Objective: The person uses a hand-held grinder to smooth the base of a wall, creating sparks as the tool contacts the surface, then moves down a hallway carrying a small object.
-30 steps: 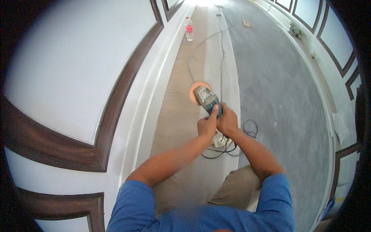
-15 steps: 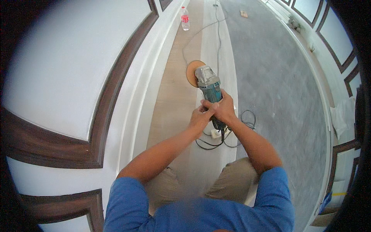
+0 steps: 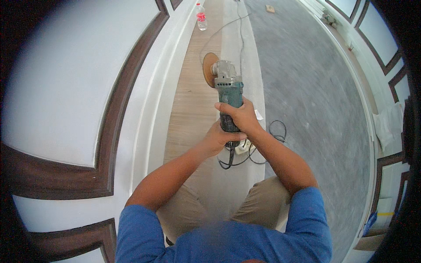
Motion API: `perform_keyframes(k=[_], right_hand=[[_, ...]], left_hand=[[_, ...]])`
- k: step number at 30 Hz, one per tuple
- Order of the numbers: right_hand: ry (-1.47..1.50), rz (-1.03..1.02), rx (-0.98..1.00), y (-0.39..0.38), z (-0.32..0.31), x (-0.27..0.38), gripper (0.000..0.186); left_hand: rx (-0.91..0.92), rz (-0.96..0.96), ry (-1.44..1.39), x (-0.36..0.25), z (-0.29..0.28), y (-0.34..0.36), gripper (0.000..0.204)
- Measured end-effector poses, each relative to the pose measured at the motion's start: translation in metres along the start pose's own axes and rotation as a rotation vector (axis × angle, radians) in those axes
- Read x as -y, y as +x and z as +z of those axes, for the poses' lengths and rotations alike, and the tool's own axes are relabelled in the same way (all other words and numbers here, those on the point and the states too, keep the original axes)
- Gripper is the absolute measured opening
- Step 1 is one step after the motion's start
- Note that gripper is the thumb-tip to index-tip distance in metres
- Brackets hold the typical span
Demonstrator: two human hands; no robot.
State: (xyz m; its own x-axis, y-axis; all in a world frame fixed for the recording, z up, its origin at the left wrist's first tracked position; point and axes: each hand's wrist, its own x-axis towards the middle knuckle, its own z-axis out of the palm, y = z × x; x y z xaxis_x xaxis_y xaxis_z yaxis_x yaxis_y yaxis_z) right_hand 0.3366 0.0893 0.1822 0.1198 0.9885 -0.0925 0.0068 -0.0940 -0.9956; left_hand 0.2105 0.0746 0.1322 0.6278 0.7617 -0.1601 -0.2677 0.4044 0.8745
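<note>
An angle grinder (image 3: 231,94) with a teal and black body and a grey metal head is held up between my two hands, over the wood-look floor strip. Its thin orange-brown disc (image 3: 209,69) stands tilted on edge at the far left of the head. My right hand (image 3: 242,115) wraps the middle of the body, thumb across the top. Round the black rear end, near the cord, my left hand (image 3: 218,139) is closed, its thumb lying across the handle. The fingers under the tool are hidden.
A white power strip (image 3: 242,147) and a looped black cord (image 3: 277,130) lie just beyond my knees. A clear bottle with a red label (image 3: 201,18) stands far ahead by the left wall. Dark-framed white panels (image 3: 66,87) line the left side; grey flooring (image 3: 307,109) spreads right.
The grinder has turned so its disc stands more on edge, and it has shifted slightly left. My left hand has slid back to the rear end, and my right thumb now lies across the body.
</note>
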Motion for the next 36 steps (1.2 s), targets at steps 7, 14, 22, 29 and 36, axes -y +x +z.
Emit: perform_keyframes(k=[7,14,22,29,36], right_hand=[[-0.080,0.067,0.108,0.002,0.006,0.005,0.056],[-0.199,0.077,0.233,0.034,-0.069,-0.021,0.064],[-1.163,-0.072,0.210,0.050,-0.165,-0.211,0.034],[-1.352,0.242,0.409,0.039,-0.167,-0.242,0.037],[-1.400,0.238,0.518,0.030,-0.160,-0.238,0.037]], left_hand=[[-0.007,-0.125,0.045,-0.003,-0.017,-0.009,0.049],[-0.095,-0.199,0.016,-0.026,-0.020,-0.021,0.046],[-0.168,-0.218,-0.030,-0.052,-0.002,-0.044,0.049],[-0.188,-0.193,-0.086,-0.057,0.005,-0.057,0.049],[-0.206,-0.191,-0.072,-0.057,-0.003,-0.063,0.047]])
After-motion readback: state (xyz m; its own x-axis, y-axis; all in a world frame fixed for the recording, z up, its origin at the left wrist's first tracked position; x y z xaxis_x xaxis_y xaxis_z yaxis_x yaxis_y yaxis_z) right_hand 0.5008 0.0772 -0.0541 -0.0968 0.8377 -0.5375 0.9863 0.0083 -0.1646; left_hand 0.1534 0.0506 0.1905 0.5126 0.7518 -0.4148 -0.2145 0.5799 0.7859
